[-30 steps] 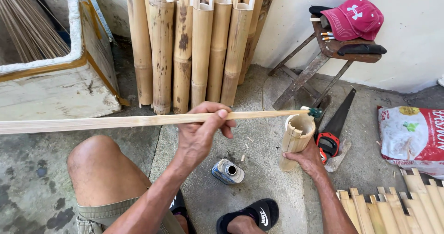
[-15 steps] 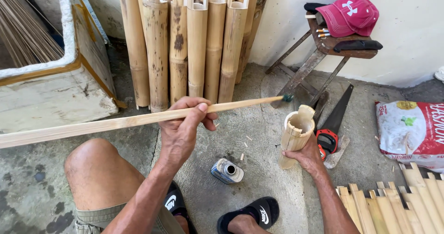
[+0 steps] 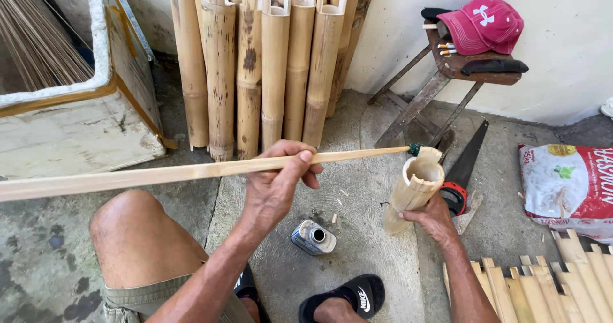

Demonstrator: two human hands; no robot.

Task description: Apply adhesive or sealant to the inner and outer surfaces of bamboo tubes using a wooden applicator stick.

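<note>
One long bamboo slat (image 3: 159, 175) — pinched in the left hand (image 3: 274, 189), tip at the mouth of one hollow bamboo tube (image 3: 414, 192), gripped low by the right hand (image 3: 431, 217); one small can (image 3: 313, 237) lies between.

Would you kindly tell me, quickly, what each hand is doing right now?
Left hand: closed around the long bamboo stick.
Right hand: holding the short bamboo tube near its base.

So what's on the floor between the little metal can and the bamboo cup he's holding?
In the head view, only bare concrete with a few small bamboo chips lies between the metal can and the bamboo tube in the right hand.
</note>
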